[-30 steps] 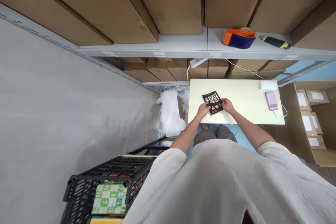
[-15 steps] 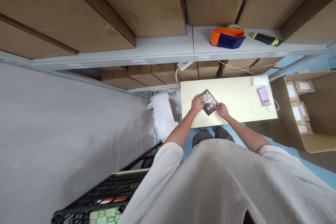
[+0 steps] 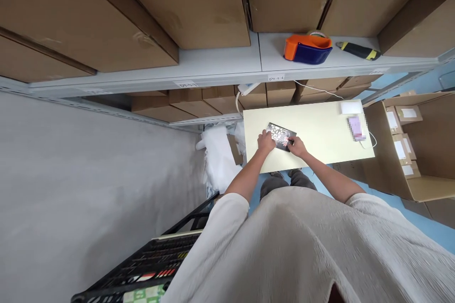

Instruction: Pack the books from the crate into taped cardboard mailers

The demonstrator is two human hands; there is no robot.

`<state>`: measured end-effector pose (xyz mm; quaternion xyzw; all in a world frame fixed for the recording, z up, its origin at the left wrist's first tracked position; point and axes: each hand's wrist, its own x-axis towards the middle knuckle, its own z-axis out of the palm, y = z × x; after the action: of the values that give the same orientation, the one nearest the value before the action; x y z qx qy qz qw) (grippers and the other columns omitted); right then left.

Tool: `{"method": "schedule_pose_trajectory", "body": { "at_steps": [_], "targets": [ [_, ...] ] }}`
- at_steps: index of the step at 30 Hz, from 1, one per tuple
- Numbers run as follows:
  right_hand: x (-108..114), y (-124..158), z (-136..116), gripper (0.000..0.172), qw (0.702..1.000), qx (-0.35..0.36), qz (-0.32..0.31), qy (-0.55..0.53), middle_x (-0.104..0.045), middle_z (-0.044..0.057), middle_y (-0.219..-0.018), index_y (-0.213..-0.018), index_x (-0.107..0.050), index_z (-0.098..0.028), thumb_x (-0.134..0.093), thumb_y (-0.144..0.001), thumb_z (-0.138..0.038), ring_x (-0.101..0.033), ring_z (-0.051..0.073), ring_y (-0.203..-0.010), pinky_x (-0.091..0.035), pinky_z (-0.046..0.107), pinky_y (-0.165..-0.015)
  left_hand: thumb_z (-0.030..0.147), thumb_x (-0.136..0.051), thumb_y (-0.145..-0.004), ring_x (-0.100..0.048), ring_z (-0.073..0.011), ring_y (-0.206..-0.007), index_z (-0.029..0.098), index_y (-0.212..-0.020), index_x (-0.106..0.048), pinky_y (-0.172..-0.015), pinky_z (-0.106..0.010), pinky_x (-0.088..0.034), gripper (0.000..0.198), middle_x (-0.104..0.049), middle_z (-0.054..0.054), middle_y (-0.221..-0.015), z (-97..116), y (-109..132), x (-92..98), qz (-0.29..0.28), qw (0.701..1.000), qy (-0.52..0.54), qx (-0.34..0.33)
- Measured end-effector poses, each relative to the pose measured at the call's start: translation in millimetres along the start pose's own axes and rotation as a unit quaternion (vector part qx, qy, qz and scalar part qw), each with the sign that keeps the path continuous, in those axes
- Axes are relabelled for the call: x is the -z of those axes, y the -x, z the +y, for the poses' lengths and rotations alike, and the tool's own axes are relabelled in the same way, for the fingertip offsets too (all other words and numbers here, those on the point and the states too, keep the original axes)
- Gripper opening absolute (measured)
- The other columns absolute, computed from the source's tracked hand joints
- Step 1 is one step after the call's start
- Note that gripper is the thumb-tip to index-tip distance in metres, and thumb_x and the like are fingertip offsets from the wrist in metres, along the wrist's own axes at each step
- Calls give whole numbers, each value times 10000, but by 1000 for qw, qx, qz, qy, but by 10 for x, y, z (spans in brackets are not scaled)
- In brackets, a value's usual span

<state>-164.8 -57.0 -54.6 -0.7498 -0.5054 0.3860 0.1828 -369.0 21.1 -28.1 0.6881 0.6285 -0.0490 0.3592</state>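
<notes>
A flat black packet (image 3: 280,135) with pale patches and red marks lies over the pale yellow table (image 3: 320,132), its surface shiny with glare. My left hand (image 3: 266,142) grips its left end, fingers on the near left corner. At the packet's right end, my right hand (image 3: 297,146) holds the edge, thumb and fingers pressed together on it. Farther right on the same table are a white box (image 3: 351,107) and a blurred purple item (image 3: 356,128).
Brown cartons (image 3: 291,0) fill the shelf (image 3: 220,64) ahead, with an orange and blue tape dispenser (image 3: 307,49) and a black-yellow cutter (image 3: 358,51). An open carton (image 3: 387,151) stands right, white wrap (image 3: 218,156) left, a black crate (image 3: 142,265) lower left.
The packet has turned from a diamond-like angle to lie nearly lengthwise across, and now shines more. My right hand has shifted slightly left along with it.
</notes>
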Motion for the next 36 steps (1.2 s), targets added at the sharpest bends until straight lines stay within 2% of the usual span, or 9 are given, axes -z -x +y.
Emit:
{"method": "schedule_pose_trajectory", "body": {
  "at_steps": [3,7,10,13,17,22,27,30,36],
  "targets": [
    [11,-53,-24,515,997,77,13,1,-677,133,-1494,-1305,-719,-250,-723,-790,-252,-557,351,-1476,-453,557,-1264,260,-682,-948,-564,-428,-1416,157,-1430,-645,-1167,-535,-464,495,-566,-246,-1526,-42,50,68,25,999,-10,36],
    [-43,-37,-30,515,999,23,28,28,-586,153,-1592,-1331,-708,-244,-728,-817,-269,-512,391,-1516,-434,597,-1277,214,-622,-979,-545,-373,-1450,209,-1417,-652,-1182,-478,-454,438,-592,-193,-1535,-75,46,87,26,999,3,-23],
    [-119,0,-45,485,1000,-5,14,6,-637,159,-1495,-1312,-711,-223,-706,-834,-306,-600,374,-1405,-490,561,-1232,212,-652,-961,-592,-334,-1414,245,-1452,-647,-1168,-409,-466,492,-629,-148,-1516,-81,62,10,-13,999,22,-44],
    [-163,4,-83,505,1000,6,-5,-30,-687,137,-1397,-1303,-719,-214,-691,-808,-308,-659,341,-1302,-515,513,-1210,218,-685,-936,-615,-352,-1396,227,-1486,-643,-1177,-425,-474,551,-635,-165,-1511,-105,124,-89,-30,998,33,-39],
    [-148,-48,-140,614,998,21,-9,-62,-702,111,-1417,-1365,-707,-233,-717,-755,-302,-653,337,-1330,-503,500,-1223,211,-672,-949,-636,-361,-1394,165,-1509,-641,-1211,-438,-474,563,-606,-212,-1536,-164,234,-160,-35,998,53,-26],
    [-133,-115,-212,665,993,-35,-10,-110,-750,101,-1388,-1403,-686,-247,-753,-745,-315,-686,324,-1304,-524,511,-1193,187,-685,-944,-563,-370,-1500,215,-1495,-667,-1273,-457,-443,552,-488,-163,-1709,-209,318,-175,0,997,60,-55],
    [-173,-160,-310,606,977,-52,-37,-205,-811,72,-1240,-1336,-687,-224,-703,-732,-262,-742,266,-1183,-598,458,-1082,174,-686,-944,-504,-366,-1567,240,-1525,-646,-1300,-488,-415,586,-510,-139,-1725,-205,339,-196,-27,994,45,-91],
    [-182,-193,-354,520,965,-95,-49,-241,-829,67,-1127,-1226,-715,-205,-710,-706,-224,-759,259,-1095,-613,427,-1033,174,-705,-930,-485,-377,-1593,230,-1543,-634,-1311,-494,-404,619,-455,-146,-1770,-212,352,-198,-45,994,24,-101],
    [-136,-273,-355,470,949,-181,-1,-259,-821,103,-1156,-1192,-747,-177,-819,-740,-283,-738,288,-1174,-574,402,-1073,237,-704,-947,-421,-367,-1647,180,-1625,-561,-1333,-441,-380,695,-322,-158,-1840,-225,368,-168,-89,989,-36,-109]
  ]
}}
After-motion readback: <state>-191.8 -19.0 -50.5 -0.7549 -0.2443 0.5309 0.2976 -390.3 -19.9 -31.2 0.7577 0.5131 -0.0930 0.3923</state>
